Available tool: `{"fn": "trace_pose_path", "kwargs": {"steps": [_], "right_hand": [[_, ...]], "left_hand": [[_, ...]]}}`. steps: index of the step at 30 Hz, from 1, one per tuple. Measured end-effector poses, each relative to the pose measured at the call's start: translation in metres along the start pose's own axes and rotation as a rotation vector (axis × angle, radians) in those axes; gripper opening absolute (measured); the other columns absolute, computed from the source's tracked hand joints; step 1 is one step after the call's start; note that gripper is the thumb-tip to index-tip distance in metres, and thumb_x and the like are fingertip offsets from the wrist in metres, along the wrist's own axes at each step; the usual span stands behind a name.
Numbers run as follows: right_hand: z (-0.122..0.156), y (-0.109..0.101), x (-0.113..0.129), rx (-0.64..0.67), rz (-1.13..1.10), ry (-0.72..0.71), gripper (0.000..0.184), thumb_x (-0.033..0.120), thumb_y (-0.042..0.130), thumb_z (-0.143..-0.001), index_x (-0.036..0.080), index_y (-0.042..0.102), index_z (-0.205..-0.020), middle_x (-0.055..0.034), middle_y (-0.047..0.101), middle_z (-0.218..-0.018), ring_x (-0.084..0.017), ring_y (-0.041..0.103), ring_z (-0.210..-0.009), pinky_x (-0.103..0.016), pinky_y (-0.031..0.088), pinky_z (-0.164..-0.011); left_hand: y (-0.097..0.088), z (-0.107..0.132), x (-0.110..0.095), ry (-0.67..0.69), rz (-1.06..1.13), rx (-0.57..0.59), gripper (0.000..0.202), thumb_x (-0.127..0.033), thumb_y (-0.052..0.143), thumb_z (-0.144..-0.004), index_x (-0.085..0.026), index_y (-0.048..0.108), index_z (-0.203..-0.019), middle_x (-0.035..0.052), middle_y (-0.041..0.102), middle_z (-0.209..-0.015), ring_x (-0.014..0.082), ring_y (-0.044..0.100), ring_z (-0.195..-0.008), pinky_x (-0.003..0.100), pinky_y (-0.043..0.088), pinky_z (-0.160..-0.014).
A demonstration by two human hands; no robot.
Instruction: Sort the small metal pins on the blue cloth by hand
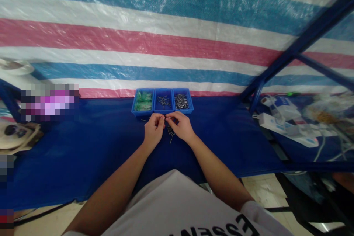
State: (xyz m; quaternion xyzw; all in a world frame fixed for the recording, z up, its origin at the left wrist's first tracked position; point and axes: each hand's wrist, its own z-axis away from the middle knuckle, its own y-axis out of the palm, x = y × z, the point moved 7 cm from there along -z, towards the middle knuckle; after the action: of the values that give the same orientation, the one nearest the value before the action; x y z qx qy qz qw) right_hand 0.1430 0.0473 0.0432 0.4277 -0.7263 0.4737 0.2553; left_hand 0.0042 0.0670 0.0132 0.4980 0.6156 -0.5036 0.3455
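My left hand (153,129) and my right hand (181,126) meet fingertip to fingertip over the table, both closed in a pinch. Whatever they pinch is too small to make out. Below and between them lies a loose pile of thin metal pins, perhaps screws or rivets (170,131), partly covered by my right hand. Just beyond my fingers stands a blue three-part bin (162,113). Its left section contains green pieces in clear plastic (143,100), the middle one a few dark metal pins (163,101), and the right one many silver metal pins (181,101).
A blue cover lies over the table (110,147), with a striped plastic sheet (166,48) behind it. To the right are a blue metal frame (272,64), a white power strip (287,129), cables and plastic bags. A pale device (16,134) sits at far left.
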Motion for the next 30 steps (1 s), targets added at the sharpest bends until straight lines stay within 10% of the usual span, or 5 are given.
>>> {"fn": "trace_pose_path", "kwargs": {"steps": [12,30], "right_hand": [[0.000,-0.002,0.003,-0.010,0.079,-0.034,0.012,0.027,0.062,-0.087,0.022,0.073,-0.086,-0.0061,0.066,-0.085,-0.019,0.059,-0.085,-0.034,0.047,-0.081],[0.000,0.015,-0.033,0.010,-0.563,0.361,0.030,0.045,0.068,-0.075,0.018,0.063,-0.088,-0.0044,0.071,-0.082,-0.015,0.066,-0.073,-0.026,0.051,-0.065]], "left_hand": [[-0.002,0.002,-0.005,0.004,-0.063,0.007,0.029,-0.045,0.050,-0.089,-0.020,0.062,-0.081,-0.0034,0.058,-0.057,0.0110,0.054,-0.052,0.023,0.041,-0.055],[0.006,0.002,-0.001,0.021,0.027,0.083,0.025,-0.041,0.050,-0.090,-0.019,0.059,-0.098,-0.0031,0.059,-0.062,0.0111,0.058,-0.055,0.023,0.044,-0.056]]}}
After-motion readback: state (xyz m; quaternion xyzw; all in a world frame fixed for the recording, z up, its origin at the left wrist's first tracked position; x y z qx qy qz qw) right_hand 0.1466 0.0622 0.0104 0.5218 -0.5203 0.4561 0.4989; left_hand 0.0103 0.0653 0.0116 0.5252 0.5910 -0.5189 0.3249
